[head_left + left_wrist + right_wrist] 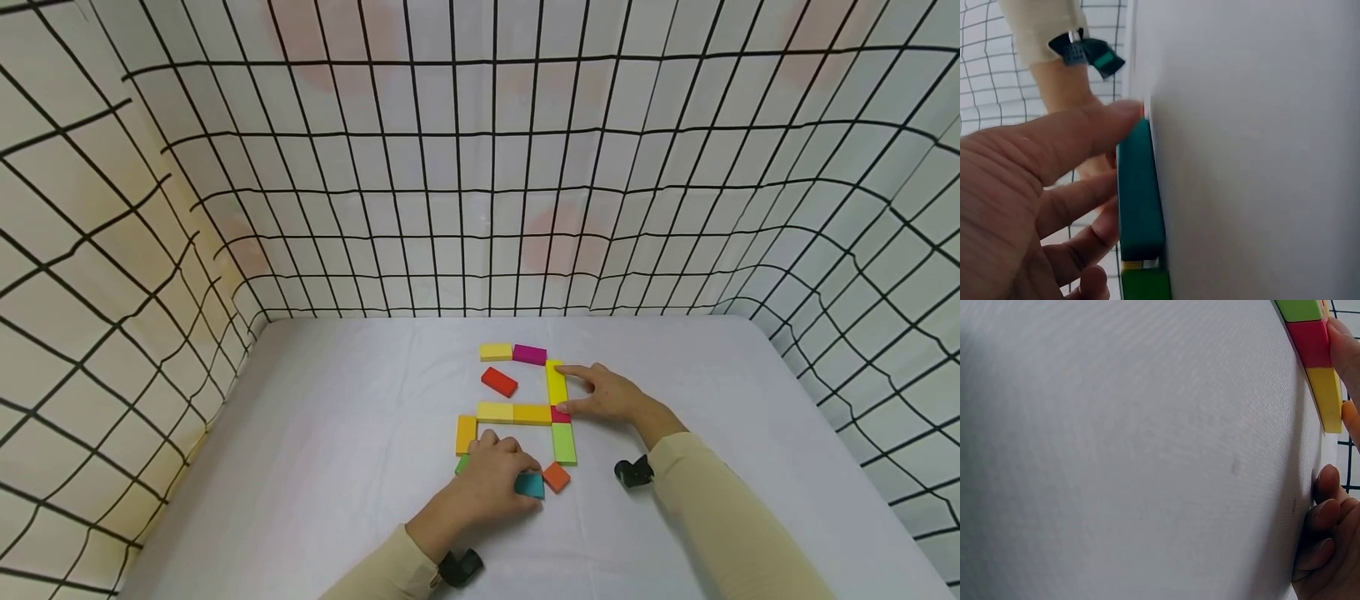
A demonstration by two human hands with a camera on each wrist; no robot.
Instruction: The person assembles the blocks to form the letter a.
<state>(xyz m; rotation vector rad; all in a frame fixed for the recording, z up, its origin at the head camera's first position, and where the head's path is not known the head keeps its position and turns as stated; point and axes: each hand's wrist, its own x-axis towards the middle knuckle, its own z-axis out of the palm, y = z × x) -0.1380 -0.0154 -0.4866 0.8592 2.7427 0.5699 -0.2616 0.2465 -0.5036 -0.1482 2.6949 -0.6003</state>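
My left hand (491,475) pinches a teal block (530,485) at the near side of a block outline on the white table. In the left wrist view, the thumb lies at one end of the teal block (1140,187), other fingers along its side. A tilted orange block (557,477) sits just right of it. My right hand (611,393) reaches in from the right, index fingertip on a bright yellow block (557,383), thumb at the crimson block (561,414) below. In the right wrist view its remaining fingers curl near the table. A lime block (564,444) continues that column.
A pale yellow block (496,352) and a magenta block (529,355) form the top row. A red block (499,382) lies askew beneath. The middle row has pale yellow and amber blocks (532,414); an orange-yellow block (466,435) stands left. Black netting (491,192) surrounds the white table (337,417).
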